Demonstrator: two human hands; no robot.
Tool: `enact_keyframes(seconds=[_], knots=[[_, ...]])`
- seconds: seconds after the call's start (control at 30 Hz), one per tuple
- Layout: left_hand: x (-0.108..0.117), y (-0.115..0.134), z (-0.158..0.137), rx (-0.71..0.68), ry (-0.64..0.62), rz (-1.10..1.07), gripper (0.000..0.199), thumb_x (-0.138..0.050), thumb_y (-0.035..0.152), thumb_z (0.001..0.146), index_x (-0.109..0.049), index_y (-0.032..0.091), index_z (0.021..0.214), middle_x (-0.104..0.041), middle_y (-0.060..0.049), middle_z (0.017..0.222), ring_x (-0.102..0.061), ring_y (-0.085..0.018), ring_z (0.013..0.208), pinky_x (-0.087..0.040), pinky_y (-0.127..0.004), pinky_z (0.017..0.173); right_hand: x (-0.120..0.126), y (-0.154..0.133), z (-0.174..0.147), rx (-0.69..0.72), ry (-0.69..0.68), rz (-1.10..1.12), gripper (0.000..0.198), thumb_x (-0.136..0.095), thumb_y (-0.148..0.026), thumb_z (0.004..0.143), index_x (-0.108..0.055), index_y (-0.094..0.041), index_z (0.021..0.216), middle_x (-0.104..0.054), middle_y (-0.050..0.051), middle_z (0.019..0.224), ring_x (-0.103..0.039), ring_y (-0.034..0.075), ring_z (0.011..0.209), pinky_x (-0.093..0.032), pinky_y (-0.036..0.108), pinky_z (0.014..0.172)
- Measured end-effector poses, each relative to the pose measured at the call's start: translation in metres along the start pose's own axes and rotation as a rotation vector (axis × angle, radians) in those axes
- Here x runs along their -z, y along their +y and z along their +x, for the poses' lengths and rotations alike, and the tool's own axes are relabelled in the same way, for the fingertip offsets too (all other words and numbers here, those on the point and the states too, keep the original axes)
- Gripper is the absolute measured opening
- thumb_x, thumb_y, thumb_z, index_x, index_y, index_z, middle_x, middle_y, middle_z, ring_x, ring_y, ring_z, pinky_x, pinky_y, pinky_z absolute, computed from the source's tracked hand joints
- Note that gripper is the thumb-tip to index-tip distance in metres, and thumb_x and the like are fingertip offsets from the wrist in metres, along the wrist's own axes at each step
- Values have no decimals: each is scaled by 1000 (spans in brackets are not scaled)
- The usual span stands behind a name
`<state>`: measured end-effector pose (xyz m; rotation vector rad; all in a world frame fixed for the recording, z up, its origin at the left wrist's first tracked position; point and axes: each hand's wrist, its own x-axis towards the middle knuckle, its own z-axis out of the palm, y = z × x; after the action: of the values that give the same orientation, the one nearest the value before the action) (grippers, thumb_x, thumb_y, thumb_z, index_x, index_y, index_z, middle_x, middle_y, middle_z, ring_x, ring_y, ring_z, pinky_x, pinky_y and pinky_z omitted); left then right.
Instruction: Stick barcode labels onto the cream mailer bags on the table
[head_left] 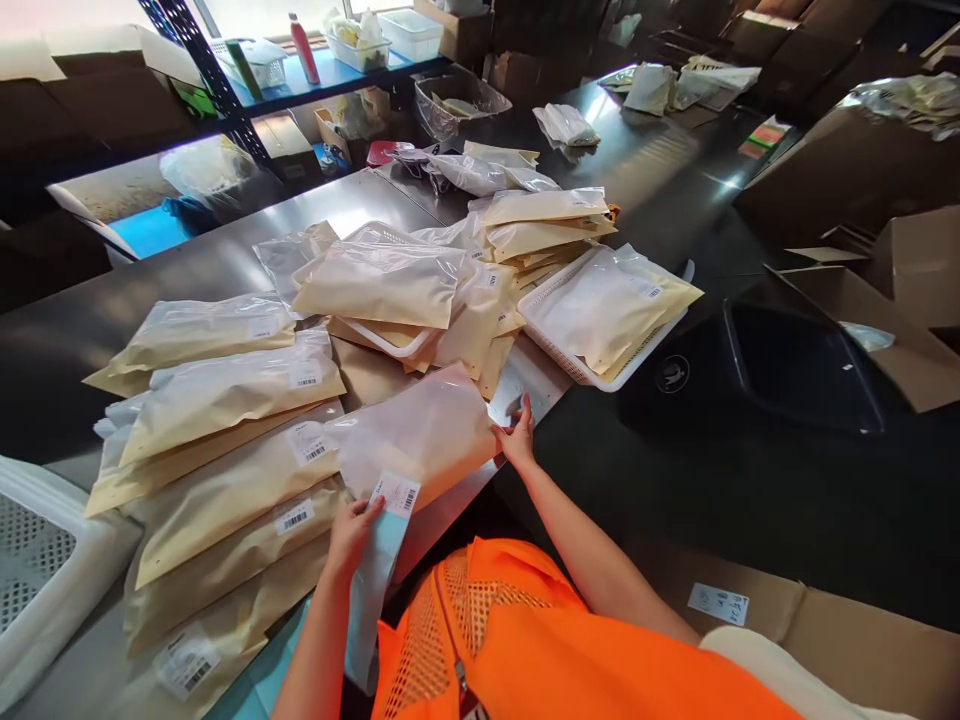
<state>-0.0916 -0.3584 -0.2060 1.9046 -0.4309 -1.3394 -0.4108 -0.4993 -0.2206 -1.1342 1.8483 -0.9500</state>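
A frosted plastic bag (431, 425) with a cream lower part lies in front of me on the metal table. My left hand (352, 530) pinches a strip of barcode labels (379, 560) on light blue backing, its thumb on top. The strip's upper end, with a white barcode label (397, 494), overlaps the bag's near edge. At the bag's right corner, my right hand (517, 437) grips the edge with thumb and fingers, index finger raised. Left of this bag, several similar labelled bags (232, 460) lie overlapped in a row.
Behind the bag, a white basket (412, 345) is heaped with more bags. Another white basket (559, 345) holds bags at the right. A white crate (60, 560) stands at the left edge. Cardboard boxes (922, 270) are on the right, and a blue shelf (337, 85) at the back.
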Motion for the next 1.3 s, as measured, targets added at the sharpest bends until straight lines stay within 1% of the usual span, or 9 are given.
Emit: enact_keyframes(seconds=[0.17,0.33,0.5,0.6,0.8,1.0,1.17,1.23,1.3], knots=[[-4,-13,0,158,181,-202,24,-79,32,62,-67,14,72,-67,-2,61,-60,-15,52,-49,-26,55,-10,13,-3,-35,113,85,99,-65,-22,69,-6,-21,149,-47,10,115,-56,12,66,-53,35,80],[-6,-18,-6,148,206,-178,23,-77,34,64,-67,15,70,-66,-1,59,-59,-14,51,-48,-25,54,12,-1,-1,227,182,-86,49,-67,-35,72,-57,-18,117,-46,16,125,-51,26,111,-43,43,99],[-4,-15,-11,136,165,-166,26,-79,38,61,-68,15,69,-69,-3,62,-64,-18,57,-50,-26,55,18,-28,12,88,-496,-12,35,-63,-48,78,-62,-16,93,-67,9,91,-63,21,85,-51,33,75],[-5,-13,-13,135,158,-197,26,-79,36,59,-68,16,70,-69,-2,62,-63,-17,56,-50,-26,55,7,-32,15,22,-675,-122,34,-71,-44,70,-64,-15,86,-68,4,77,-62,17,71,-48,26,62],[-5,-16,-16,106,148,-257,38,-84,38,48,-70,15,74,-70,0,63,-61,-14,55,-49,-24,55,-12,-37,12,28,-558,-453,30,-79,-40,59,-64,-17,72,-64,3,70,-60,20,71,-40,26,62],[-4,-21,-12,114,161,-288,39,-87,37,43,-69,15,70,-70,0,62,-60,-14,54,-48,-24,55,-11,-54,12,66,-501,-761,55,-77,-59,57,-66,-17,90,-68,16,92,-63,33,90,-44,36,73],[-4,-24,-10,126,165,-287,34,-84,39,51,-68,16,71,-70,0,62,-60,-14,53,-48,-24,54,17,-57,32,2,-248,-856,50,-55,-59,82,-61,-16,107,-67,18,98,-63,34,93,-45,43,78],[-4,-23,-10,127,169,-272,33,-83,39,53,-69,15,72,-70,-1,62,-61,-14,54,-49,-25,55,23,-53,31,151,-159,-777,42,-43,-46,92,-58,-15,116,-65,18,108,-61,31,100,-44,43,86],[-4,-21,-10,124,172,-248,35,-83,40,52,-69,15,71,-70,-2,62,-61,-15,54,-49,-25,54,21,-47,22,476,-259,-670,44,-40,-40,93,-53,-14,126,-59,18,122,-54,29,115,-38,43,98]])
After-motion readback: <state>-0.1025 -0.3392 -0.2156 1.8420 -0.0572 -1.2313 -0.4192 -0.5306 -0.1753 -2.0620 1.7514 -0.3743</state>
